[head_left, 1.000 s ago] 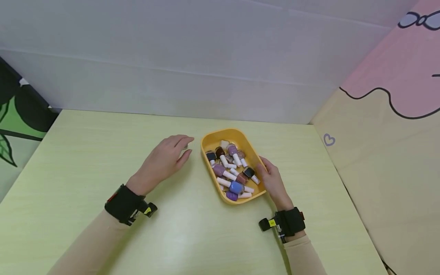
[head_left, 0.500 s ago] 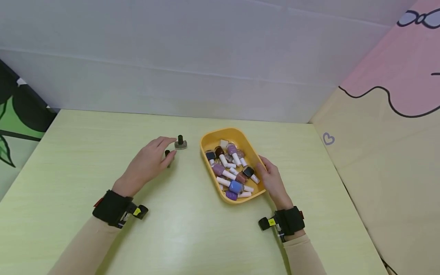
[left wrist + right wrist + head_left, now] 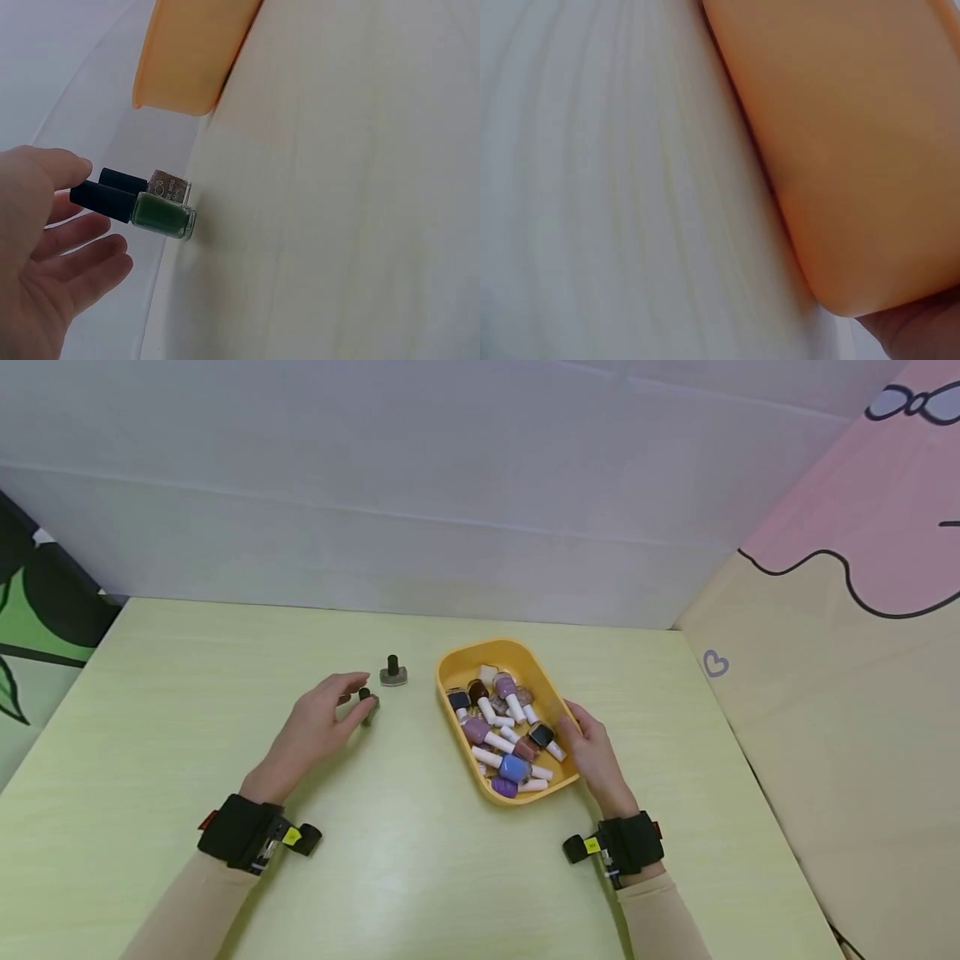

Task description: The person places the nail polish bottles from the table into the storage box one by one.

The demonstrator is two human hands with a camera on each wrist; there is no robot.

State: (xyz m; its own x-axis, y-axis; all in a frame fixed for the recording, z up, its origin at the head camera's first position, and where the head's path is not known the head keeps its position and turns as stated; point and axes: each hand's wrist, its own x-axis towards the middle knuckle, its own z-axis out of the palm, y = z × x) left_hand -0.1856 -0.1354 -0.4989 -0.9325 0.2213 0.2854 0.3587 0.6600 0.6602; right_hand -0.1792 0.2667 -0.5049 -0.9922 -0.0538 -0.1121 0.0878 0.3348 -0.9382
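Observation:
My left hand point(image 3: 318, 718) is beside a nail polish bottle point(image 3: 368, 708) with a dark cap, which stands upright on the table. The left wrist view shows that this bottle point(image 3: 161, 216) is green, and my thumb tip overlaps its cap there. My fingers are loosely spread with nothing between them. Just beyond stands a glittery nail polish bottle point(image 3: 393, 676), also black-capped. With my right hand point(image 3: 596, 756) I grip the right rim of a yellow plastic basket point(image 3: 457, 670), thumb over the edge. Mostly hidden in the right wrist view, that hand shows below the basket wall point(image 3: 862, 165).
Several nail polish bottles lie jumbled in the basket, most with white caps, among them a blue one point(image 3: 514, 768) and a purple one point(image 3: 504, 787). A pale wall point(image 3: 420, 560) rises behind the table point(image 3: 420, 868). On the right is a printed panel point(image 3: 840, 693).
My left hand has drawn back to the left, away from the glittery bottle, leaving it standing and both black-capped bottles uncovered. My right hand and the basket have stayed put.

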